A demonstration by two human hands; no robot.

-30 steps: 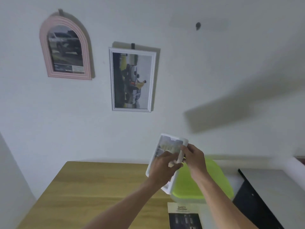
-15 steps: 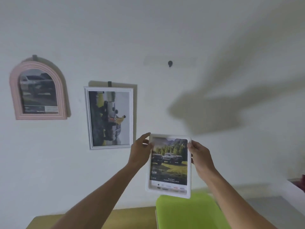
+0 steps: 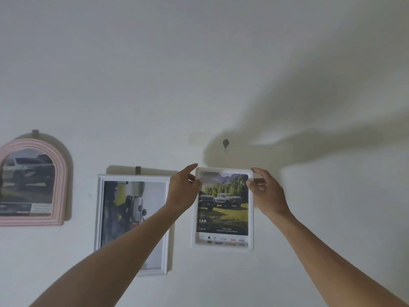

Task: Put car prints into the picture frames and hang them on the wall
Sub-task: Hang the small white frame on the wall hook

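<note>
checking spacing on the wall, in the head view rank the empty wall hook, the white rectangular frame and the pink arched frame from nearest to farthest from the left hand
1. White rectangular frame: just left of the left hand, its arm crossing it.
2. Empty wall hook: up and to the right, above the held frame.
3. Pink arched frame: far left.
</note>
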